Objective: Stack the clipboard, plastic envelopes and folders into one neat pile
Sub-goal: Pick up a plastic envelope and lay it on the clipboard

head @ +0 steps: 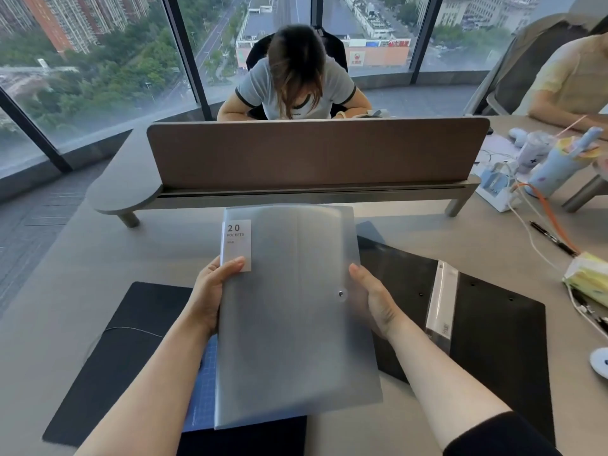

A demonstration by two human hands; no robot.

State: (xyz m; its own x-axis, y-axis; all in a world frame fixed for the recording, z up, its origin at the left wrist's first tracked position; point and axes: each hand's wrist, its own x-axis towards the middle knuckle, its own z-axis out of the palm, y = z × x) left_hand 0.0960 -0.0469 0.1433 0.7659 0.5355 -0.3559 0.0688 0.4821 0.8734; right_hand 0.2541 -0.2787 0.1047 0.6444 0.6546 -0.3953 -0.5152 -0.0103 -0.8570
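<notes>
I hold a bundle of frosted translucent plastic envelopes and a pocket folder (289,311) upright-flat above the desk. Its white label reads "20 POCKETS" and a snap button sits near the right edge. My left hand (214,291) grips the left edge, thumb on the label. My right hand (371,297) clasps the right edge beside the snap. Under the bundle's lower left corner a blue gridded sheet (202,393) peeks out. To the right lies a black clipboard (503,340) with a packaged clip across its top, and another black folder (394,261) beneath it.
A black desk mat (121,350) lies at the left on the grey desk (65,291). A brown divider screen (312,153) stands behind, with a person seated past it. Cables, a pen (552,240), a tissue pack (589,278) and cups crowd the right side.
</notes>
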